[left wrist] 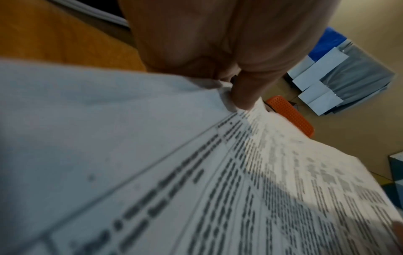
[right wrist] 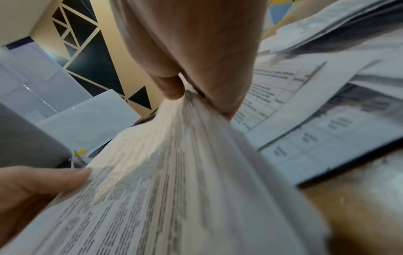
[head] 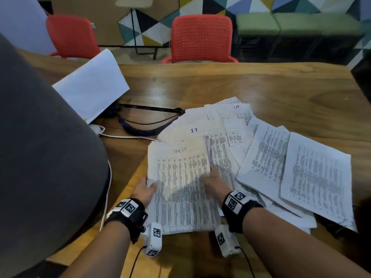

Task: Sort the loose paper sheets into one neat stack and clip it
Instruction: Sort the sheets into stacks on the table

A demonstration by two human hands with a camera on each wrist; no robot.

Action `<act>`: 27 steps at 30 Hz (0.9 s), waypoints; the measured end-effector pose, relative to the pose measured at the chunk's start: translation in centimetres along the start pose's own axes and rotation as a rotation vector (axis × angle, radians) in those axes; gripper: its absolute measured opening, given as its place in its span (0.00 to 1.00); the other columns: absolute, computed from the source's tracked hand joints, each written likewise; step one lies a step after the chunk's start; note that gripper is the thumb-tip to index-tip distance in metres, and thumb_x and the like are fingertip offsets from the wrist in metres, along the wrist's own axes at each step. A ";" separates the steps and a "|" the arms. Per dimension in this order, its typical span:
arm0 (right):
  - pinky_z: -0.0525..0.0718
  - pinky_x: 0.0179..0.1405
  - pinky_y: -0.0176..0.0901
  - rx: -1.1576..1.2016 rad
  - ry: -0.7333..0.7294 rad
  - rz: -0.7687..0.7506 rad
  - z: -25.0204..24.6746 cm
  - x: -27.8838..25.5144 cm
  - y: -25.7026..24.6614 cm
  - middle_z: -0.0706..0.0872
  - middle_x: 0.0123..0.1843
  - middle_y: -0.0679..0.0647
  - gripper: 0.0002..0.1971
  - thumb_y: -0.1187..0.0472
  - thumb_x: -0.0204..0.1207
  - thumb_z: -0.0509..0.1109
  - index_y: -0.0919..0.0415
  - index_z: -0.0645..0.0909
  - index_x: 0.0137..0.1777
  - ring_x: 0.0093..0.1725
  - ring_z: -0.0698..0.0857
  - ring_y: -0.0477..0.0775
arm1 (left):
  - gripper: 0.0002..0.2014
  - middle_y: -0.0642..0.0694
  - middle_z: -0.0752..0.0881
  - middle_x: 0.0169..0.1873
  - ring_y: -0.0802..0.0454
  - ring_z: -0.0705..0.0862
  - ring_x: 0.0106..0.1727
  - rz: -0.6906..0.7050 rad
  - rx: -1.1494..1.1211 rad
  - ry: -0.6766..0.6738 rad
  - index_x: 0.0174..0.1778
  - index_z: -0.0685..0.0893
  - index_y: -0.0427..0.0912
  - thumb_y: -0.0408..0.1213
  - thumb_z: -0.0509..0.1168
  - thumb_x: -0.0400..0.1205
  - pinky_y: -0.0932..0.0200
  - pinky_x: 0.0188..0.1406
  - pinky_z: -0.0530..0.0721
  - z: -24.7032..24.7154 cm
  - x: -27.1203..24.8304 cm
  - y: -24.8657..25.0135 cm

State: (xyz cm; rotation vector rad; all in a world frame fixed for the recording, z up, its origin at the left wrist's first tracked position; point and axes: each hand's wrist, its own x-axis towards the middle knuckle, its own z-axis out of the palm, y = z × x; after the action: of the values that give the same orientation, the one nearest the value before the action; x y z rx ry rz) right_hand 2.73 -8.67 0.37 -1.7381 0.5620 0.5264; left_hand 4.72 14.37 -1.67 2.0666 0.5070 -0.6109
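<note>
Two hands hold one gathered bundle of printed sheets (head: 180, 177) at the near edge of the wooden table (head: 261, 87). The left hand (head: 144, 190) pinches its left edge; the right hand (head: 214, 181) pinches its right edge. Thin, flexible, rectangular loose sheets (head: 291, 167) fan out to the right, overlapping; their number cannot be counted. Two red perforated chairs (head: 200, 37) stand beyond the table.

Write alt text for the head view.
Both hands, left and right, grip a bundle of printed sheets at its side edges above a wooden table. More sheets lie fanned out to the right; two red chairs stand beyond.
</note>
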 end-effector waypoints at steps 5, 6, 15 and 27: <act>0.83 0.31 0.41 -0.065 0.053 0.014 2.2 0.2 0.5 0.80 0.54 0.63 0.29 0.61 0.87 0.52 0.60 0.43 0.84 0.37 0.84 0.57 | 0.16 0.41 0.80 0.66 0.39 0.79 0.66 -0.025 0.029 0.055 0.70 0.70 0.42 0.36 0.57 0.87 0.48 0.63 0.77 1.0 -1.2 0.2; 0.76 0.21 0.36 -0.066 0.080 0.012 2.4 0.7 0.8 0.78 0.46 0.61 0.29 0.61 0.87 0.52 0.60 0.44 0.84 0.28 0.76 0.50 | 0.15 0.41 0.81 0.65 0.39 0.80 0.65 -0.020 0.041 0.066 0.69 0.70 0.42 0.35 0.58 0.86 0.48 0.63 0.77 1.1 -1.3 0.2; 0.70 0.28 0.38 -0.259 0.028 -0.068 4.7 0.2 0.9 0.74 0.37 0.50 0.08 0.56 0.87 0.53 0.61 0.68 0.56 0.32 0.73 0.46 | 0.07 0.36 0.85 0.52 0.39 0.83 0.47 -0.038 0.166 0.279 0.54 0.72 0.41 0.37 0.61 0.84 0.49 0.52 0.81 -2.7 -1.0 0.0; 0.84 0.43 0.42 -0.500 -0.024 -0.186 7.7 -1.4 0.4 0.50 0.82 0.61 0.52 0.78 0.72 0.65 0.52 0.36 0.85 0.54 0.83 0.58 | 0.34 0.36 0.69 0.75 0.33 0.74 0.71 -0.100 0.310 0.340 0.82 0.55 0.48 0.37 0.62 0.82 0.40 0.71 0.74 -3.7 -0.2 -3.0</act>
State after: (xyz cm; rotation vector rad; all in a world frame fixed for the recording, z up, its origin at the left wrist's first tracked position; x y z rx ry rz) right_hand 0.98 -1.17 -0.84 -2.2272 0.2562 0.5869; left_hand 3.67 19.05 -1.71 2.4699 0.7529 -0.4149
